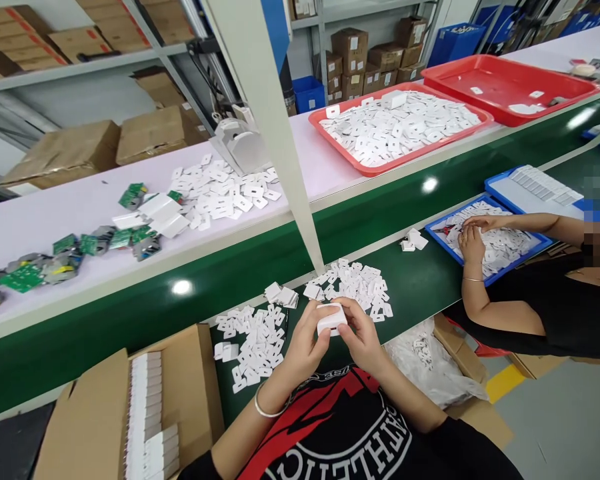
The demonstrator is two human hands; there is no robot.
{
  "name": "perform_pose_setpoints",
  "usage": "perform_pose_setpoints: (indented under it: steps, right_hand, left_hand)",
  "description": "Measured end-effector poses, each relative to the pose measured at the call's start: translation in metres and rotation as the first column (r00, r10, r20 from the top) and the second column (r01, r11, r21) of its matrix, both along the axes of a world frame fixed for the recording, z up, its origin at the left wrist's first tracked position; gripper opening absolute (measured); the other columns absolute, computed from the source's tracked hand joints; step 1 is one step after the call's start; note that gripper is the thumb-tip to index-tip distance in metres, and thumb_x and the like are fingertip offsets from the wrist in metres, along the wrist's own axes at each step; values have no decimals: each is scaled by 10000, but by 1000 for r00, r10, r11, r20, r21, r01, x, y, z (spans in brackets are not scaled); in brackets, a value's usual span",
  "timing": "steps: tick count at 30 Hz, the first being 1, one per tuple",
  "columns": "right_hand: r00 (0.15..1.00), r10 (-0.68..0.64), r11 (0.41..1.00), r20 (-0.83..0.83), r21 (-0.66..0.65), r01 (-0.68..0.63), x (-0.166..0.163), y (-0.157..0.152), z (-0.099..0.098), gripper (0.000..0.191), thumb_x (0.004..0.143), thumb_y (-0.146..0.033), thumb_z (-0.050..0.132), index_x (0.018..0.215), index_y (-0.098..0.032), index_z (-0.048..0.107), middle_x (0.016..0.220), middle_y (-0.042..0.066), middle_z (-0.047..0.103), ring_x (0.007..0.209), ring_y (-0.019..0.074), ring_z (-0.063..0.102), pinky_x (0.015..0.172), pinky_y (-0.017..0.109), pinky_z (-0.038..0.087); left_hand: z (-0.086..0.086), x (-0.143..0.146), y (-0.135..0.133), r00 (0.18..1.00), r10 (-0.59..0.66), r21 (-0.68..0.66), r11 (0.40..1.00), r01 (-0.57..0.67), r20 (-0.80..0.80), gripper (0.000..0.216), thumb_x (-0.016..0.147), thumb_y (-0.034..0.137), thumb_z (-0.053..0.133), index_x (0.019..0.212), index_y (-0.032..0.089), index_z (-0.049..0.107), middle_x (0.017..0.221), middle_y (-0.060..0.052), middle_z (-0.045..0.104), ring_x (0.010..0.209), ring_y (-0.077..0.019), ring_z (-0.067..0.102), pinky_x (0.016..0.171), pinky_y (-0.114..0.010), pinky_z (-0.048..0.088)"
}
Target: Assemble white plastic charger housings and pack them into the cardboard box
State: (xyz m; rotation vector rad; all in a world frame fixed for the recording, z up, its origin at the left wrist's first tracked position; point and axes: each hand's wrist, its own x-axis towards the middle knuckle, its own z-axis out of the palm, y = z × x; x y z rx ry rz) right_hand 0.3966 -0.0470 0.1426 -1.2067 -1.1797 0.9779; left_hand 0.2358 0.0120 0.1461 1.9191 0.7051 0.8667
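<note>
Both my hands hold one small white plastic block (pixel 331 318) just above the green bench. My left hand (pixel 306 341) grips its left side with curled fingers, and a silver bangle sits on that wrist. My right hand (pixel 361 335) pinches its right side. Two heaps of flat white plastic pieces lie on the green surface: one (pixel 253 341) to the left of my hands, one (pixel 355 283) just beyond them. A small stack of white pieces (pixel 281 295) sits between the heaps.
An open cardboard box (pixel 145 407) with rows of white blocks stands at my left. A co-worker's hands (pixel 473 235) rest in a blue tray (pixel 495 243) on the right. Red trays (pixel 397 127) of white pieces, green circuit boards (pixel 70 250) and a slanted white post (pixel 280 133) lie beyond.
</note>
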Motion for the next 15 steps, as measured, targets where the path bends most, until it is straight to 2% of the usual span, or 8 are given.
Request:
perform_pose_setpoints:
  steps: [3,6,11,15]
  right_hand:
    - [999,2,1000,49,3,-2,-1,-4,-3,606,979,-707,551,1332,-214,564,951,68,658,865,243,655,744,365,525]
    - [1000,15,1000,-8,-23,-15,-3,-5,-5,612,954,-717,586,1321,-228,560,991,72,663,849,232,641,724,355,516]
    - [987,71,994,-146,-67,-81,-4,4,-12,523,975,-686,574,1258,-246,574,935,35,628,766,189,588,672,316,482]
    - [989,-1,996,-145,-89,-12,-5,8,-24,473,985,-659,583,1197,-236,578,888,18,613,793,195,596,716,320,478]
  left_hand:
    - [-4,0,1,999,5,74,997,-8,50,448,1072,568,400,1252,250,658,965,-57,569,847,-211,547,741,-339,477]
    - [-8,-1,1,999,26,77,997,-28,32,509,1053,626,387,1213,242,680,931,-61,573,838,-224,550,733,-352,478]
    - [-16,-2,2,999,49,-14,999,-49,4,517,1043,639,408,1202,248,706,947,-67,578,847,-225,548,753,-355,486]
    - [-21,0,3,999,33,-144,989,-37,-29,502,1080,581,353,1266,262,694,1068,-88,625,1004,-248,581,891,-396,512]
